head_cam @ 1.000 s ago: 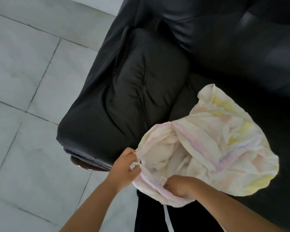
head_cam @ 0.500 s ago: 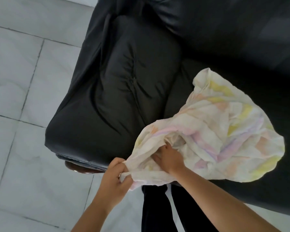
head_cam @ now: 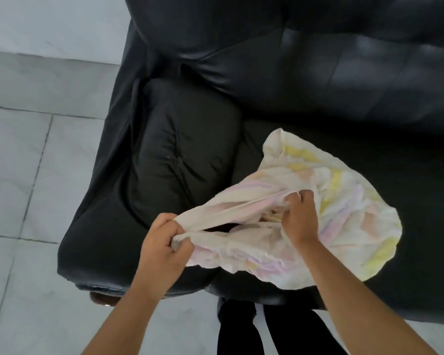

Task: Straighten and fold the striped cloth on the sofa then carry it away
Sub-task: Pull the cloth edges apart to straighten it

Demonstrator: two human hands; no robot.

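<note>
The striped cloth [head_cam: 338, 213] is cream with faint pink, yellow and lilac stripes and lies crumpled on the seat of the black sofa [head_cam: 305, 73], near its front edge. My left hand [head_cam: 164, 242] grips a bunched corner at the cloth's left end, over the front of the armrest. My right hand [head_cam: 299, 216] pinches a fold along the upper edge, in the middle of the cloth. The edge between my hands is pulled fairly taut, with a dark gap under it. The cloth's right part lies in loose wrinkles.
The padded armrest [head_cam: 180, 160] rises left of the cloth. Grey floor tiles [head_cam: 23, 175] spread to the left, with a pale wall behind. My dark trousers [head_cam: 239, 329] stand against the sofa's front edge. A wooden sofa foot [head_cam: 103, 299] shows under the armrest.
My right hand moved up and right along the cloth's edge and took a new pinch. The left hand kept its grip, so the edge between them stretched out. The view shifted toward the sofa back.
</note>
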